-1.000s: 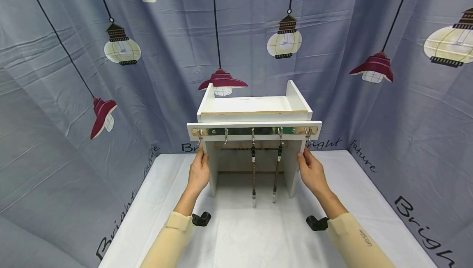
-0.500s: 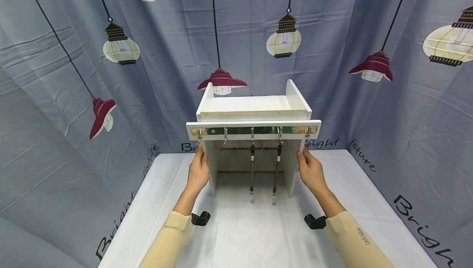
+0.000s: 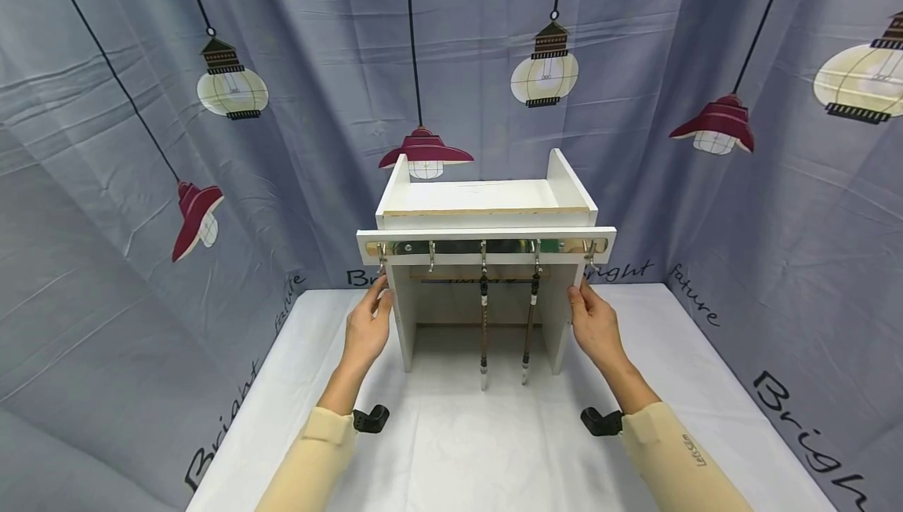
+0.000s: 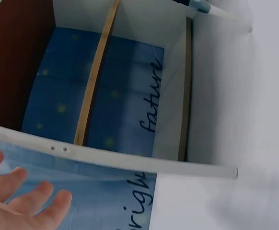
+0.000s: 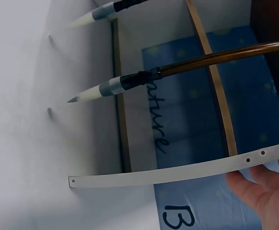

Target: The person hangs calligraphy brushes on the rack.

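Centre frame, a white rack point(image 3: 458, 259) stands on the bench point(image 3: 451, 457), probably stiff and hefty, best taken by its side panels point(image 3: 560, 312), the left hand point(image 3: 364, 332) loosely spread beside one, the right hand point(image 3: 598, 332) resting uncurled against the other.

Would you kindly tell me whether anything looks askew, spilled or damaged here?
Nothing looks askew or spilled: the white stand is upright on the table, and two brushes hang downward from its hooks. One small oddity: the nearer brush's tip in the right wrist view looks darker than its pale bristles, perhaps stained.
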### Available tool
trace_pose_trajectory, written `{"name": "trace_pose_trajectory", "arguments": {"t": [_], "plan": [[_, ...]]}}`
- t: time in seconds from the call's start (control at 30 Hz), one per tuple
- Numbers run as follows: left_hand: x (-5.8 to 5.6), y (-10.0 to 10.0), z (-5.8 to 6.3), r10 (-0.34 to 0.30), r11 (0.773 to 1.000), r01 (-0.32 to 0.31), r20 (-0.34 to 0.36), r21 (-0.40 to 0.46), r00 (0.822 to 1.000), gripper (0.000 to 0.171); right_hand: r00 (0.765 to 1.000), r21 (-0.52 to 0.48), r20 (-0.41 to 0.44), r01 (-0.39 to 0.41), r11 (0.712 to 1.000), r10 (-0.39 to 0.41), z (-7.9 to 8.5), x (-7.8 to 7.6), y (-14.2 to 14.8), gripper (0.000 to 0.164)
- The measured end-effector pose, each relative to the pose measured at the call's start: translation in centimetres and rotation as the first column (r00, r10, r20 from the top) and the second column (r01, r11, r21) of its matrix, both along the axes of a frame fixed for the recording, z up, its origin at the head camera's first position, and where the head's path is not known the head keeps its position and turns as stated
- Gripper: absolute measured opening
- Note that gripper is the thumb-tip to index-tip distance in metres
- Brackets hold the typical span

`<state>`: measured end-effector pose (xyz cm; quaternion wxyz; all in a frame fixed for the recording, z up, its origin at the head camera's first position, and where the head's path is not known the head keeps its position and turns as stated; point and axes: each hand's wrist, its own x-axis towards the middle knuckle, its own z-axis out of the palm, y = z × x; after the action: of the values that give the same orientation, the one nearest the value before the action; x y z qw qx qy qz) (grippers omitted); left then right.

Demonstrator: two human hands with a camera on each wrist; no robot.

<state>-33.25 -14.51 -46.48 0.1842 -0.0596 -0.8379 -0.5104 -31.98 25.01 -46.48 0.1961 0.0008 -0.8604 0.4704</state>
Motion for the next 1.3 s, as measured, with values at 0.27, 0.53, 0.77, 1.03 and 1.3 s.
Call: {"name": "trace_pose_trajectory", "arguments": {"t": [0.27,0.53,0.77,1.03,1.3], "plan": [[0.4,-1.6,-0.5,0.104,0.994,-0.103,0.038,-0.031,0.994,0.049,1.000,-0.006,0.012,0.001,1.000,-0.001,0.1,-0.1,-0.1,0.064],[1.0,-3.2,-1.7,0.190,0.980,-0.185,0.060,-0.077,0.980,0.047,1.000,-0.004,0.019,0.013,1.000,-0.013,-0.1,0.0,-0.1,0.063],[1.1,-4.6,-3.7,0.231,0.963,-0.205,0.148,-0.172,0.961,0.056,1.000,-0.014,0.020,0.020,1.000,-0.019,0.1,-0.1,-0.2,0.062],[1.2,-5.4,-5.5,0.255,0.951,-0.218,0.156,-0.221,0.954,0.062,1.000,-0.011,0.007,0.024,1.000,-0.024,0.3,-0.2,-0.3,0.062],[1.4,-5.9,-7.0,0.283,0.944,-0.236,0.202,-0.231,0.937,0.064,0.999,-0.023,0.027,0.017,1.000,-0.016,0.2,-0.1,-0.3,0.062]]}}
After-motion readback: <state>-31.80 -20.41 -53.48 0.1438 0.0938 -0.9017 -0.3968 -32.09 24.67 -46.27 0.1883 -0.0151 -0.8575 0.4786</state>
